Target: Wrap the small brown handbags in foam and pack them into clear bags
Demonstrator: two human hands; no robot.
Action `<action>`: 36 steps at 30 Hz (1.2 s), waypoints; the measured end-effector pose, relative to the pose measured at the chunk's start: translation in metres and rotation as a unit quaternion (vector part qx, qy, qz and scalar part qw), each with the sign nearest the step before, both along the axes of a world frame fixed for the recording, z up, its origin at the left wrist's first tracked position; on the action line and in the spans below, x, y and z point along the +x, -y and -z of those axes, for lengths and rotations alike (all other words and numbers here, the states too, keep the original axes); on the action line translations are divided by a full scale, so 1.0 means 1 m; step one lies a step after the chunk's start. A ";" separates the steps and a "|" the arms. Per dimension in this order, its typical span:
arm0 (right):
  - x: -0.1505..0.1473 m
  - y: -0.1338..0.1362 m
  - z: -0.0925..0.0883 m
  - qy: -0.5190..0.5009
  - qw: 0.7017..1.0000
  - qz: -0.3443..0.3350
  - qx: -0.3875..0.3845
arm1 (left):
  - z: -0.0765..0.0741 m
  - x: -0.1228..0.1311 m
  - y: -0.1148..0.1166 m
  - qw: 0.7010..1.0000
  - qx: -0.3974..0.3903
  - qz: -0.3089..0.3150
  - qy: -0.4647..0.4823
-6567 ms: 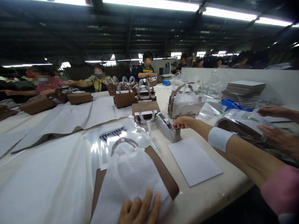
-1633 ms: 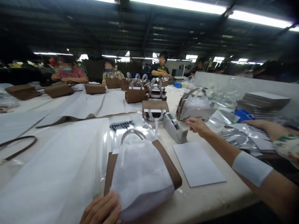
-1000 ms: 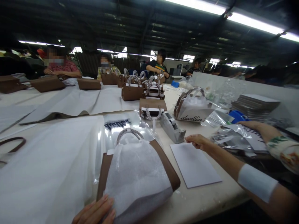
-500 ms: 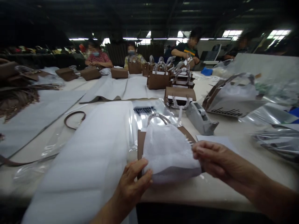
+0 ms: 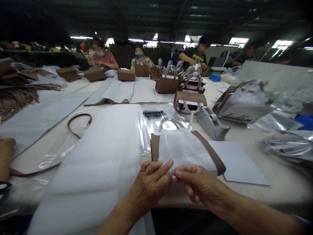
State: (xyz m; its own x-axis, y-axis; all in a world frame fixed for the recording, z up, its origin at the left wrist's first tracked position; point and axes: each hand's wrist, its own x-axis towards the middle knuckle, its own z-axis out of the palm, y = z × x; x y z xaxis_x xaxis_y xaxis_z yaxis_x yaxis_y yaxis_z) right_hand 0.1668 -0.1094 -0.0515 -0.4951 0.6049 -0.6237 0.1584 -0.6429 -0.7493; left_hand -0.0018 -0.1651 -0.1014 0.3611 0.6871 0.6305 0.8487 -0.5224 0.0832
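Note:
A brown handbag [image 5: 155, 148] lies in front of me. A white foam sheet [image 5: 184, 150] covers its front, and its twin handles [image 5: 170, 123] are wrapped in clear film. My left hand [image 5: 153, 181] rests at the bag's near edge with its fingers stretched out over the foam. Close beside those fingertips, my right hand [image 5: 204, 186] pinches a small clear, shiny piece [image 5: 174, 175] that looks like tape. Whether the left fingers also touch this piece, I cannot tell. Beyond the bag stands a grey tape dispenser [image 5: 212, 124].
A long stack of white foam sheets [image 5: 97, 156] lies left of the bag, and a white card [image 5: 242, 163] right. Another person's hand [image 5: 6, 153] is at the left edge, near a brown strap [image 5: 36, 170]. Several brown handbags [image 5: 167, 84] stand farther back. Co-workers sit across the table.
My right hand has moved left from the bag's right side to its near edge, meeting my left hand. The bag's right side is uncovered now. Another person's hand has appeared at left.

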 end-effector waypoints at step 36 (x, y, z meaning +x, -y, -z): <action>0.017 -0.020 0.053 0.156 0.403 -0.277 0.858 | 0.006 0.007 -0.004 0.994 -0.052 0.040 0.088</action>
